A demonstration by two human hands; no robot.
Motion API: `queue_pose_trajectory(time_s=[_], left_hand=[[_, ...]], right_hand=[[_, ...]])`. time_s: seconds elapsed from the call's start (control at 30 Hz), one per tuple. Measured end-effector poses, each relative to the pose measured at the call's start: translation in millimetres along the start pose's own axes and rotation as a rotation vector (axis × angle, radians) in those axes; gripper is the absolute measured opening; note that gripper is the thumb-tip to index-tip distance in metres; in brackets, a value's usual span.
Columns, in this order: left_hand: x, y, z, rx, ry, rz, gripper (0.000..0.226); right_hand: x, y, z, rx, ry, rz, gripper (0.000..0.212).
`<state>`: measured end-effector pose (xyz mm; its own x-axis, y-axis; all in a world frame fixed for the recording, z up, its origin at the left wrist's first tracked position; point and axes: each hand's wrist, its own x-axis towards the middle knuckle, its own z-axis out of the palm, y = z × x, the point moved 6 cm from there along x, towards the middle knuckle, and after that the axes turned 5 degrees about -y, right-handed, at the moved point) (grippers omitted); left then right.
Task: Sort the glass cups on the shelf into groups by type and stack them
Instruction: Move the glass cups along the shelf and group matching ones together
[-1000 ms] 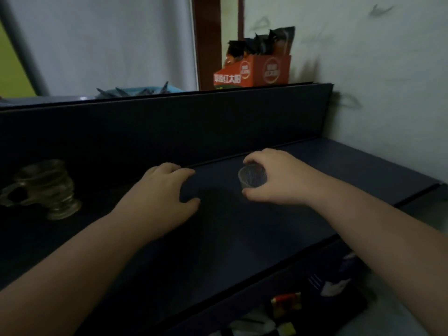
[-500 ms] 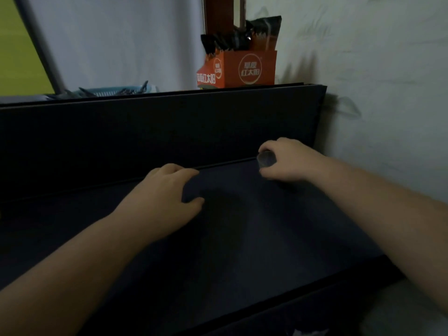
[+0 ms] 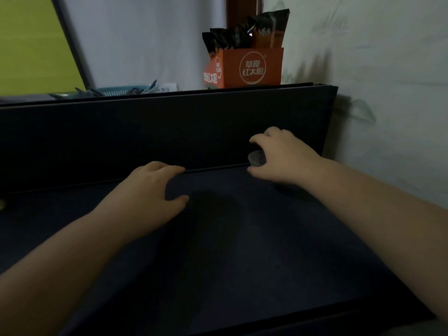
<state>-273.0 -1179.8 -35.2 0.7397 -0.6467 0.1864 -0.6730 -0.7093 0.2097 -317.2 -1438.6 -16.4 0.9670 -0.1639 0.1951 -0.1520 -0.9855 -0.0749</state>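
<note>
My right hand [image 3: 281, 156] grips a small clear glass cup [image 3: 257, 158] between curled fingers and thumb, close to the dark back panel at the far right of the shelf [image 3: 242, 251]. Only the cup's rim and part of its ribbed wall show past my fingers. My left hand [image 3: 148, 197] rests palm down on the shelf surface to the left, fingers loosely bent, holding nothing.
A dark upright back panel [image 3: 157, 132] runs along the rear of the shelf. On the ledge above stand an orange box of sachets [image 3: 244, 69] and a blue basket [image 3: 116, 90]. A pale wall [image 3: 388, 93] closes the right side.
My right hand has carried the cup away from the middle of the shelf, back and to the right, up to the rear panel. The view has shifted right, so the ornate glass at the left is out of sight.
</note>
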Motion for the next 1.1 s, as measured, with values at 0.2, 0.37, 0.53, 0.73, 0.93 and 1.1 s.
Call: queue_pose_trajectory(time_s=[0.2,0.37,0.53,0.73,0.93,1.1], left_hand=[[-28,-20,-18,0.122,0.056,-0.084,0.072],[-73,-49,-41,0.226,0.105,-0.176,0.072],[-142,-93,-73,0.249,0.182,-0.241,0.071],[-256,-167,-104,0.275,0.258,-0.348,0.067],[-373,-262,-143,0.367,0.271,-0.502,0.071],[-453,-333,-164,0.394,0.253,-0.628,0.077]], right_hand=[[-38,-79,-23,0.078,0.081,-0.246,0.068],[-61,-154,-16,0.118,0.042,-0.373,0.066],[-82,-240,-13,0.072,0.077,-0.482,0.063],[-101,-370,-4,0.076,0.068,-0.586,0.065],[-120,-501,5,0.074,0.070,-0.627,0.070],[-132,-594,22,0.108,0.067,-0.665,0.073]])
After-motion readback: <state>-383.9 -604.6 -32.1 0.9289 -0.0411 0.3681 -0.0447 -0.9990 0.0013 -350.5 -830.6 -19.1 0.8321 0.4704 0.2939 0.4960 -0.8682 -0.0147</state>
